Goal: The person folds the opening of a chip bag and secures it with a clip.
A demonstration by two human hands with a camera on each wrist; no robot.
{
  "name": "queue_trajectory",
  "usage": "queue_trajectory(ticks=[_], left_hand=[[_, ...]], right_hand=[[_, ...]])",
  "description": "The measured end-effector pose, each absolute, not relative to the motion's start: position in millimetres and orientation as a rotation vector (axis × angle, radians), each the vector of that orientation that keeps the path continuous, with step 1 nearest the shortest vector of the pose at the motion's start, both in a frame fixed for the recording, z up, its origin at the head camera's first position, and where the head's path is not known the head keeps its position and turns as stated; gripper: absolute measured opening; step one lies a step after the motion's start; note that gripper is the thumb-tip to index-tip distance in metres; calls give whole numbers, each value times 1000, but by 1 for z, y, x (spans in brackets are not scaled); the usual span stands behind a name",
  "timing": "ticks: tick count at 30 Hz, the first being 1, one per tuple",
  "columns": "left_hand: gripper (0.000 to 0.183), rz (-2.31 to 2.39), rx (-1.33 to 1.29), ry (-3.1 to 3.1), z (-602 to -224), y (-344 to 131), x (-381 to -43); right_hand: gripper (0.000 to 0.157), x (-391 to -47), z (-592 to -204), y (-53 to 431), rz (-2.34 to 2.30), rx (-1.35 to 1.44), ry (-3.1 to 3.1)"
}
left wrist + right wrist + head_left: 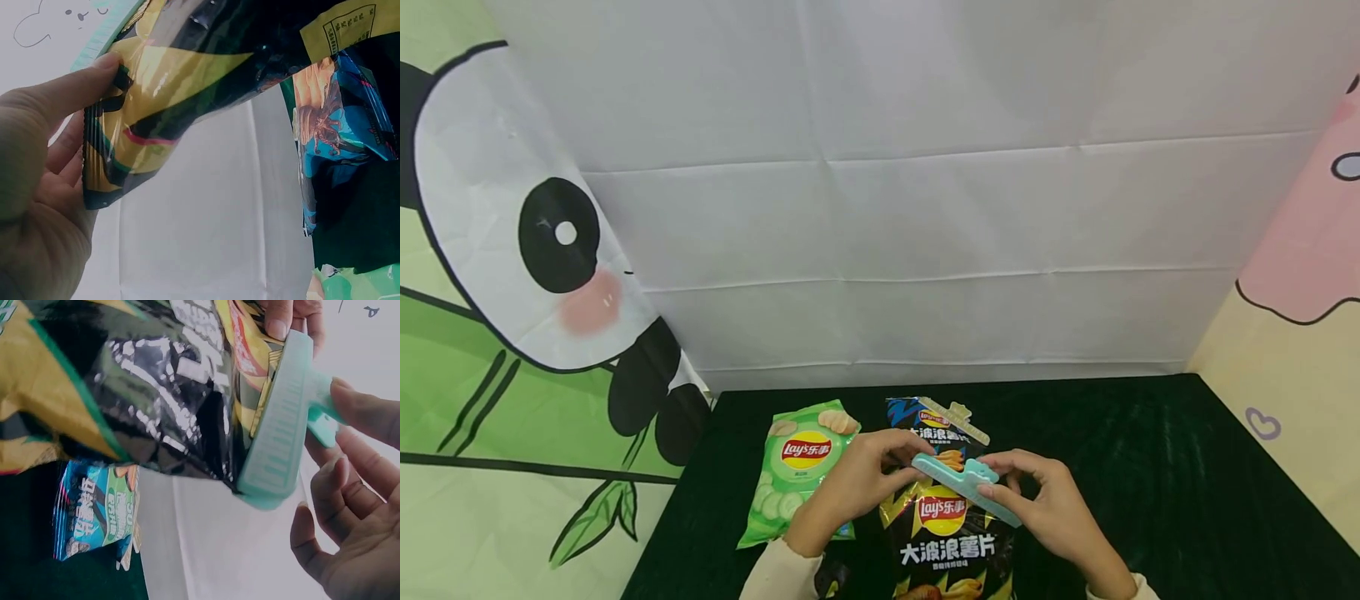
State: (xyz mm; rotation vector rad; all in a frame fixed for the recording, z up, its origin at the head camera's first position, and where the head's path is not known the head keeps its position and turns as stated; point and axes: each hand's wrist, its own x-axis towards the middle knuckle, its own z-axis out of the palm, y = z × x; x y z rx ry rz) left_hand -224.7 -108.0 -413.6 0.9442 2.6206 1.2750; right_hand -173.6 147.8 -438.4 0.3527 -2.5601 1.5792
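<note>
Right-hand grip (1041,493)'s got the turquoise bag clip (951,477) pinched by its handle, clip sitting across the top edge of a black Lay's chip bag (942,562); left-hand grip (867,472) is pinching that bag's corner. Green Lay's bag (797,483)'s chilling on the desk (1135,483) at 10 o'clock from it, blue Lay's bag (931,437) at 12, beige clip (957,422) on top.

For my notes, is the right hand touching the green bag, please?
No, the right hand pinches the turquoise clip, away from the green bag.
</note>
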Motion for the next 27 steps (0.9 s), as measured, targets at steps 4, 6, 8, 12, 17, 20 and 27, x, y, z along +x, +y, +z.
queue_trajectory(ticks=[4,6,8,12,17,20,27], left_hand=[[22,1254,950,2641,-413,-108,-225],[22,1241,954,2647,-414,-107,-225],[22,1233,958,2643,-415,-107,-225],[25,1234,983,2615,-416,-107,-226],[50,1280,1003,2557,-414,-110,-227],[64,1311,995,2524,-414,-111,-227],[53,1357,986,2451,-414,-116,-225]], right_hand=[[23,-174,-437,147,1558,354,-2557],[22,-173,-437,147,1546,342,-2556],[22,-173,-438,147,1533,330,-2555],[20,-172,-438,147,1495,313,-2557],[16,-172,-436,147,1486,295,-2559],[15,-172,-436,147,1516,280,-2574],[18,-175,-439,146,1574,311,-2591]])
